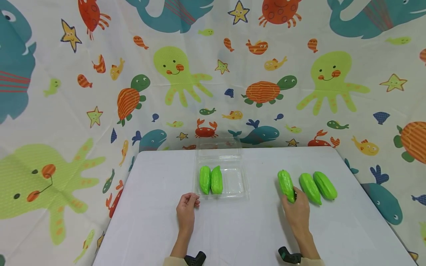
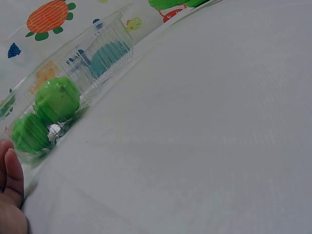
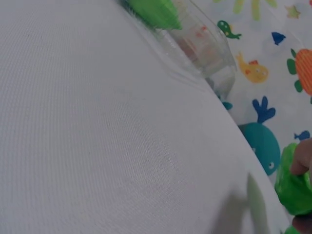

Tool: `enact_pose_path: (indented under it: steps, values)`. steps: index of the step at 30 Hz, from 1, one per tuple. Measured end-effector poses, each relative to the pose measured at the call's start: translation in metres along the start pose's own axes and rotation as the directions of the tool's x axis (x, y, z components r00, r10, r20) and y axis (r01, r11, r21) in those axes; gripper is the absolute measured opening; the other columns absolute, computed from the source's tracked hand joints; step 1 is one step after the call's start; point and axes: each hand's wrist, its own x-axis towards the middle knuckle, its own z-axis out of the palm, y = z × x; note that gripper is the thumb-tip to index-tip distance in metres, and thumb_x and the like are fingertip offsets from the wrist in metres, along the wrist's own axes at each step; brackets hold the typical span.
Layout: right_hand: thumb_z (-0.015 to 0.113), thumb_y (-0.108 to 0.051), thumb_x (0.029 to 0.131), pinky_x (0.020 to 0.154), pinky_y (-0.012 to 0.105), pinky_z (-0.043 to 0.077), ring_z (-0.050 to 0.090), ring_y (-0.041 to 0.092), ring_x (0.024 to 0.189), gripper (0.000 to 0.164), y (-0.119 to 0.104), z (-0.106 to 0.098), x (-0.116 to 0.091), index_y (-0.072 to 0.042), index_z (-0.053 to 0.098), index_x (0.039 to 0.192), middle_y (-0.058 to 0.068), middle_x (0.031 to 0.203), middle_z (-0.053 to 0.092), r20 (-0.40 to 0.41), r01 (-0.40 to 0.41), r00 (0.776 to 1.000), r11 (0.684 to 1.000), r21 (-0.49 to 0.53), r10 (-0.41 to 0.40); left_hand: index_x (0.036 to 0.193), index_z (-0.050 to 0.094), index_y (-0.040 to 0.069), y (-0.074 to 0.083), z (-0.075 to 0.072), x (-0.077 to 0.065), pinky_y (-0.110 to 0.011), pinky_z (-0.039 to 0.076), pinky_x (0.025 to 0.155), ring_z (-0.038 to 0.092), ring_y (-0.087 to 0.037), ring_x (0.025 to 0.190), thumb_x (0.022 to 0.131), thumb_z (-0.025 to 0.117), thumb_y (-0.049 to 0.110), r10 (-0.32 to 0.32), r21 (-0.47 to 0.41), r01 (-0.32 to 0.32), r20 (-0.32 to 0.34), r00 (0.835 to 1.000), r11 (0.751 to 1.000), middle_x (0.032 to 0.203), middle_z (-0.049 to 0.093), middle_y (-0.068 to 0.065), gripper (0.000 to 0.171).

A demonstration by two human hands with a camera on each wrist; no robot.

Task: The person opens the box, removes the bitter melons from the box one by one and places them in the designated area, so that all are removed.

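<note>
My right hand (image 1: 297, 208) grips the near end of a bright green, ridged, elongated vegetable (image 1: 285, 183). In the right wrist view, thumb and fingers close around this green vegetable (image 3: 291, 183), with its shadow on the table beside it. Two similar green vegetables (image 1: 314, 187) lie just right of the hand. A clear plastic clamshell box (image 1: 234, 179) stands with its lid raised at the back. Side by side in its left half lie two more green vegetables (image 1: 211, 180). My left hand (image 1: 187, 210), loosely curled and holding nothing, rests by the box's front left corner.
The white table (image 1: 239, 229) reaches back to a curtain (image 1: 199, 55) printed with sea animals. Dark straps with devices (image 1: 195, 258) sit on both wrists. The right half of the box (image 1: 233, 178) shows its bare floor.
</note>
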Motion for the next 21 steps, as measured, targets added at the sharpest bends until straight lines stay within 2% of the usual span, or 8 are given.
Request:
enact_pose_path:
  steps: [9, 21]
  values:
    - [0.071, 0.005, 0.079, 0.082, 0.054, 0.045, 0.056, 0.050, 0.101, 0.044, 0.009, -0.003, -0.002, 0.019, 0.057, 0.119, 0.037, 0.108, 0.061, -0.002, 0.000, 1.000, 1.000, 0.000, 0.000, 0.104, 0.062, -0.007, -0.003, 0.000, 0.002, -0.021, 0.057, 0.067, 0.064, -0.011, 0.073, 0.100, 0.058, 0.008, 0.006, 0.004, -0.006, 0.001, 1.000, 1.000, 0.096, 0.068, -0.027, 0.016]
    - [0.069, 0.003, 0.082, 0.084, 0.057, 0.046, 0.055, 0.050, 0.107, 0.044, 0.014, -0.002, -0.005, 0.019, 0.056, 0.120, 0.038, 0.113, 0.060, 0.026, -0.038, 0.999, 0.999, -0.016, 0.038, 0.105, 0.061, -0.010, 0.000, 0.001, 0.000, -0.021, 0.057, 0.067, 0.064, -0.012, 0.073, 0.100, 0.058, 0.007, 0.002, -0.013, -0.002, 0.001, 1.000, 1.000, 0.098, 0.067, -0.031, 0.018]
